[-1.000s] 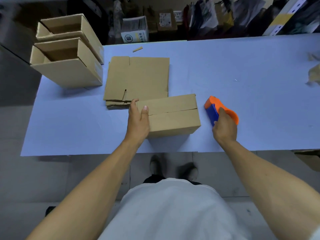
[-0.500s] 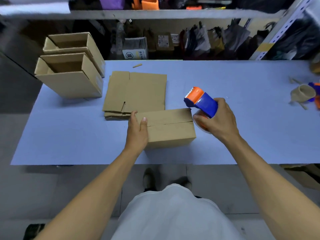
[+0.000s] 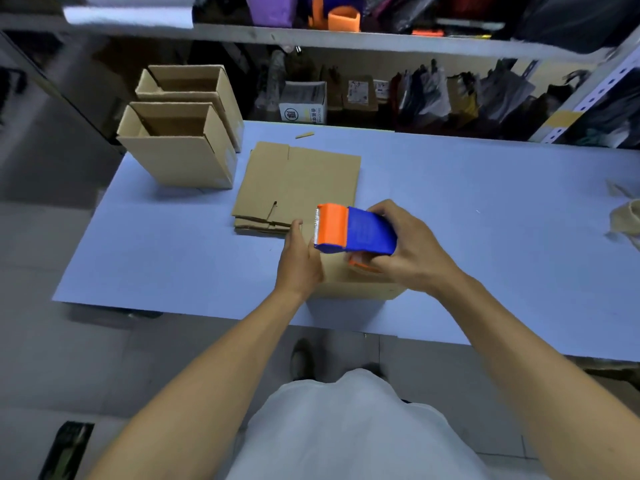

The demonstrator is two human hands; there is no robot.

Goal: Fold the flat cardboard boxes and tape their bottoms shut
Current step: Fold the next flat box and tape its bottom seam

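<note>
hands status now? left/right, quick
Left hand: open, fingers straight, pressing on the folded box.
Right hand: closed around the tape dispenser, held over the box.

You're at a pale blue table (image 3: 485, 202) w/ grey tiled floor (image 3: 69, 358) below. Behind it, white metal shelving (image 3: 381, 41) crammed w/ clutter; light's dim.

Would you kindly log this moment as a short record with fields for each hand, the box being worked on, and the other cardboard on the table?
left hand: rests on the left end of the folded box, fingers straight
right hand: grips the tape dispenser above the box
folded box: at the near table edge, mostly hidden by the hands
flat cardboard stack: just behind it
finished boxes: two, open tops, far left
table: blue
</note>
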